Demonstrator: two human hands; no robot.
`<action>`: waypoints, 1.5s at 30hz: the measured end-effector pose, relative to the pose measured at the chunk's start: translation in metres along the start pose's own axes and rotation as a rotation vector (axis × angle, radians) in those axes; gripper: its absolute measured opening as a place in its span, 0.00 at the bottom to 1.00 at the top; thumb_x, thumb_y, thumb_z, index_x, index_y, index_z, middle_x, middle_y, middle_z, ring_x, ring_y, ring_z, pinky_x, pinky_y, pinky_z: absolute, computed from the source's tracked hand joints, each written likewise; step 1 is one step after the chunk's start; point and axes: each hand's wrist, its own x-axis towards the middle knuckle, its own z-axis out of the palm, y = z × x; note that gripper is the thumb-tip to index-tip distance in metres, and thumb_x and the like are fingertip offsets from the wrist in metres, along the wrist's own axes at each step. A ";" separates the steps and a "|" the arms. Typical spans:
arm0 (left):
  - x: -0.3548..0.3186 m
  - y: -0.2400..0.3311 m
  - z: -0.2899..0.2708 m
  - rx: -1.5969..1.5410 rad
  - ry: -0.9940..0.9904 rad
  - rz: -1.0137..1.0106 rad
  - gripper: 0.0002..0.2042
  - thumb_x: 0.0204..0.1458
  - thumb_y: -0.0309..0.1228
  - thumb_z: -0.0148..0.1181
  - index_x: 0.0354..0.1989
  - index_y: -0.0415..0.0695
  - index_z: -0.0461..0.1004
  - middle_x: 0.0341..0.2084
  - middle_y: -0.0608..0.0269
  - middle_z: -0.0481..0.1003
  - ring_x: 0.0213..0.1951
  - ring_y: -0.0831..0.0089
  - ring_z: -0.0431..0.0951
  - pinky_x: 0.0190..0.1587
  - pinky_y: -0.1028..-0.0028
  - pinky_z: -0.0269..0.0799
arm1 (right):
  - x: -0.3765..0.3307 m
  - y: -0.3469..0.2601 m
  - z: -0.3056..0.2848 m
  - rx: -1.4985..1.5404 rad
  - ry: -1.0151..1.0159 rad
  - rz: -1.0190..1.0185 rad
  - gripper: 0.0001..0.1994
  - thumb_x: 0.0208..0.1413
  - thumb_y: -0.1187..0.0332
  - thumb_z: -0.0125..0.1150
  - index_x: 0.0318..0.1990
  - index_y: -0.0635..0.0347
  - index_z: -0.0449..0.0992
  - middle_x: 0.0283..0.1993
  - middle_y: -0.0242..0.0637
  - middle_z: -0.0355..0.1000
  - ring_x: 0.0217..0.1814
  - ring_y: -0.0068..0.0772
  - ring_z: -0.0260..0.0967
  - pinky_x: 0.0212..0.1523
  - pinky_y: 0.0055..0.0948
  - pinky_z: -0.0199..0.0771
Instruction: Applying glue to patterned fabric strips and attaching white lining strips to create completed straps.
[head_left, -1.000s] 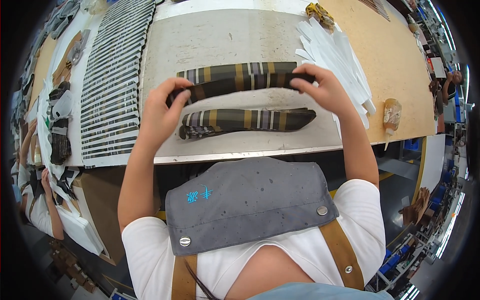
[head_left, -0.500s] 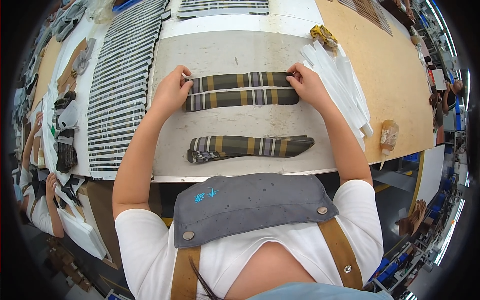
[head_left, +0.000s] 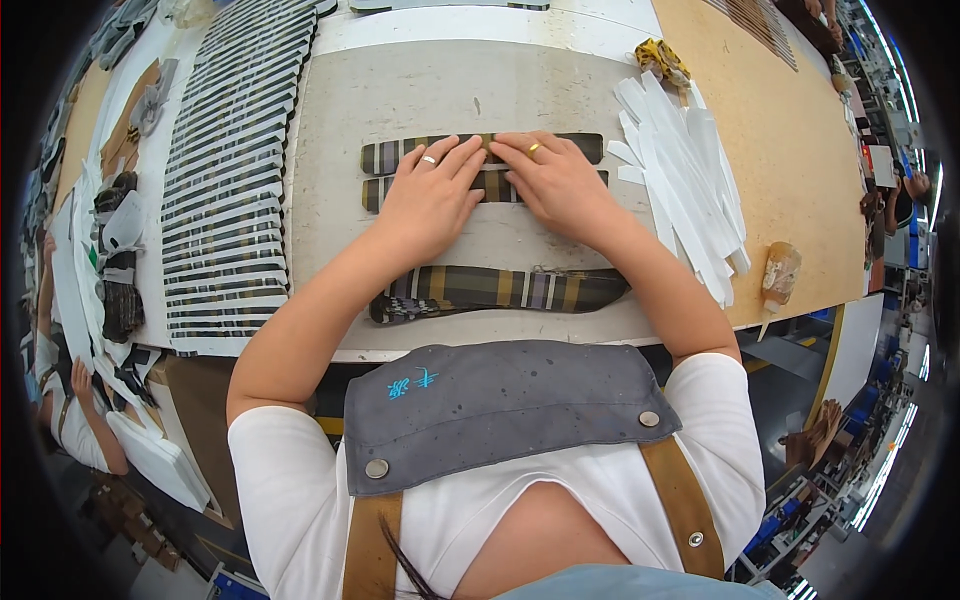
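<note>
Two dark green plaid fabric strips lie side by side across the grey work surface, a far strip (head_left: pixel 385 157) and a near strip (head_left: pixel 497 187). My left hand (head_left: pixel 432 195) rests on them left of the middle, fingers stretched out. Close beside it, my right hand (head_left: pixel 560 185) lies with its fingers extended over the strips, the fingertips of both hands nearly meeting on the far one. Parts of both strips are hidden beneath my hands. Closer to me is a folded pile of the same plaid fabric (head_left: pixel 505 288).
Many white-edged plaid strips (head_left: pixel 230 180) overlap in a long row at the left. White strips (head_left: pixel 685 180) lie fanned at the right, near a yellow patterned bundle (head_left: pixel 662 62) and a glue-like bottle (head_left: pixel 780 272). Another person's arm (head_left: pixel 95 415) is at the far left.
Both hands have left the far strip's ends, where they pinched it, and come inward to its middle. Their fingers are now laid out over the strips.
</note>
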 end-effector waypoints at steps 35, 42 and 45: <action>-0.081 0.035 -0.040 -0.587 -0.176 -0.199 0.08 0.44 0.26 0.62 0.31 0.45 0.70 0.38 0.62 0.66 0.43 0.63 0.64 0.48 0.68 0.56 | -0.063 -0.071 -0.020 0.512 -0.208 0.114 0.06 0.47 0.71 0.61 0.30 0.57 0.69 0.38 0.32 0.64 0.42 0.37 0.61 0.44 0.33 0.60; -0.065 0.010 -0.066 -0.659 -0.130 -0.259 0.04 0.48 0.24 0.57 0.30 0.40 0.68 0.23 0.67 0.68 0.28 0.74 0.66 0.41 0.76 0.59 | -0.049 -0.040 -0.058 0.478 -0.398 0.204 0.07 0.49 0.73 0.58 0.34 0.60 0.66 0.31 0.39 0.68 0.37 0.41 0.66 0.44 0.32 0.61; -0.052 -0.009 -0.073 -0.815 -0.080 -0.428 0.03 0.51 0.24 0.55 0.32 0.39 0.69 0.25 0.70 0.69 0.29 0.82 0.66 0.36 0.80 0.60 | -0.045 -0.016 -0.068 0.587 -0.328 0.376 0.09 0.48 0.74 0.60 0.36 0.60 0.67 0.34 0.35 0.67 0.37 0.30 0.65 0.43 0.27 0.64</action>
